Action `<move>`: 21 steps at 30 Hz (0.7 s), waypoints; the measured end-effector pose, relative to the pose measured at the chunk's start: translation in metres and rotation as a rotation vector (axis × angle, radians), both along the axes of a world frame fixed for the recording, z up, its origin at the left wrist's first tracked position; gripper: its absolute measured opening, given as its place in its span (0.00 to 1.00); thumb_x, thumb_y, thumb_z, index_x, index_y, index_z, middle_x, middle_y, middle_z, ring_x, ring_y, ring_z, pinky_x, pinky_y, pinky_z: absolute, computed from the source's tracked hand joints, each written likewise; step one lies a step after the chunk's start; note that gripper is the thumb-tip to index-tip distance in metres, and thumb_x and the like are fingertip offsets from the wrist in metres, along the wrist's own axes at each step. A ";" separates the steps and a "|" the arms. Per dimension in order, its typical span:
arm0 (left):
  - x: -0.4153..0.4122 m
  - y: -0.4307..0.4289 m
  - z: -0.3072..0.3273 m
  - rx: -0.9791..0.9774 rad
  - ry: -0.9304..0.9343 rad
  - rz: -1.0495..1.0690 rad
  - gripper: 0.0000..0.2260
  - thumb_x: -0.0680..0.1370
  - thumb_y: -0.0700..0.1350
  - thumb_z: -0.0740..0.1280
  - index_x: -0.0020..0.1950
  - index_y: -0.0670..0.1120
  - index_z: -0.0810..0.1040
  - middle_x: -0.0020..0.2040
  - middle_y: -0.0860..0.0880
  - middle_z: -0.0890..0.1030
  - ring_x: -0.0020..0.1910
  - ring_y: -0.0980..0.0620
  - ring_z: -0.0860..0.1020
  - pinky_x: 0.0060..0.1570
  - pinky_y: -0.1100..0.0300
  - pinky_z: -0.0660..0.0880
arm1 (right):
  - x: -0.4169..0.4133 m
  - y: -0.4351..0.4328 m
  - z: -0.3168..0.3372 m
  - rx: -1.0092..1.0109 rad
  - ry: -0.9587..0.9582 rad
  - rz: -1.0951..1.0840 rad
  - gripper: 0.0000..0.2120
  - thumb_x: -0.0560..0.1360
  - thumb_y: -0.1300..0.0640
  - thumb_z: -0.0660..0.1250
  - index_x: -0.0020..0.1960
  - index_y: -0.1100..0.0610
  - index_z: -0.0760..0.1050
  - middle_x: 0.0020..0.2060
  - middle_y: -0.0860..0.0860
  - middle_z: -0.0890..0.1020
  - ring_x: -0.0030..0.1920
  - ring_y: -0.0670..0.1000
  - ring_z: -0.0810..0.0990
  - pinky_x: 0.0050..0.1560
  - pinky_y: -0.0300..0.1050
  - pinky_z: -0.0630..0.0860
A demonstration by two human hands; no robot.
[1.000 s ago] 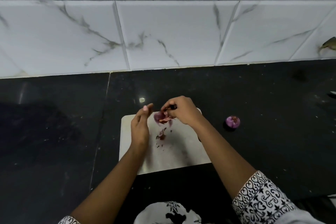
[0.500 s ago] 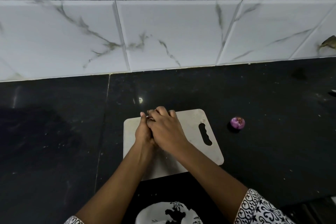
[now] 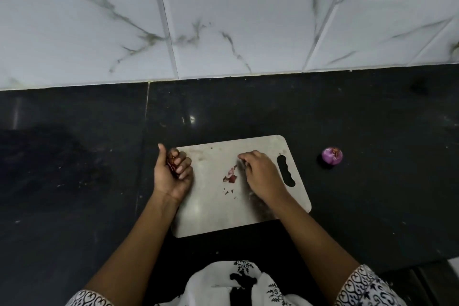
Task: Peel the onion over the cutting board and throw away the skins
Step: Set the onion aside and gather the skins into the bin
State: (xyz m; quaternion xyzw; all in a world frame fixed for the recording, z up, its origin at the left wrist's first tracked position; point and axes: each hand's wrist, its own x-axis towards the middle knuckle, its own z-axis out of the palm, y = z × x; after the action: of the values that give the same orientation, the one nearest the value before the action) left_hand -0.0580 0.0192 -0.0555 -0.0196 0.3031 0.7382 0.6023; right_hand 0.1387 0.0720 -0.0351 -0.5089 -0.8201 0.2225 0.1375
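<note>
A pale cutting board (image 3: 213,216) lies on the black counter. My left hand (image 3: 169,179) is at the board's left edge, closed around reddish onion skins (image 3: 171,162) that show between the fingers. On the board's right half my right hand (image 3: 260,174) rests palm down with curled fingers, just right of a few loose skin scraps (image 3: 231,177). Something dark sits at its fingertips, and I cannot make out what it is or whether it is held. A purple peeled onion (image 3: 332,156) sits on the counter to the right of the board.
The black counter (image 3: 74,181) runs left and right of the board, with a white marble-tiled wall (image 3: 223,20) behind it. The board's handle slot (image 3: 285,171) is beside my right wrist. My patterned clothing (image 3: 236,283) fills the bottom edge.
Both hands were together over the board's left part. They have now separated: the left went to the left edge with skins, the right to the right half. Scraps now show between them.
</note>
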 end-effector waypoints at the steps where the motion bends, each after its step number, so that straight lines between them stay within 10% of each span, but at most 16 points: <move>1: 0.000 0.000 -0.001 0.020 0.007 0.002 0.20 0.75 0.59 0.59 0.28 0.48 0.72 0.24 0.54 0.65 0.19 0.59 0.62 0.16 0.69 0.54 | -0.007 -0.008 -0.002 0.029 -0.030 0.023 0.13 0.77 0.63 0.58 0.60 0.57 0.75 0.56 0.53 0.78 0.57 0.53 0.73 0.56 0.45 0.72; 21: 0.009 0.001 -0.002 -0.024 0.094 0.073 0.21 0.79 0.60 0.56 0.33 0.48 0.71 0.24 0.54 0.66 0.20 0.60 0.63 0.16 0.68 0.57 | 0.032 -0.020 -0.039 0.438 -0.056 0.487 0.11 0.72 0.60 0.59 0.47 0.59 0.79 0.43 0.53 0.82 0.45 0.51 0.78 0.33 0.42 0.77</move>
State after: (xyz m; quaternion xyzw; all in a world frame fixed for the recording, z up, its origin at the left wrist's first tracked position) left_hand -0.0488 0.0203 -0.0570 -0.0035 0.3390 0.7561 0.5598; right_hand 0.1709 0.0521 -0.0745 -0.2620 -0.9496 0.0532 0.1639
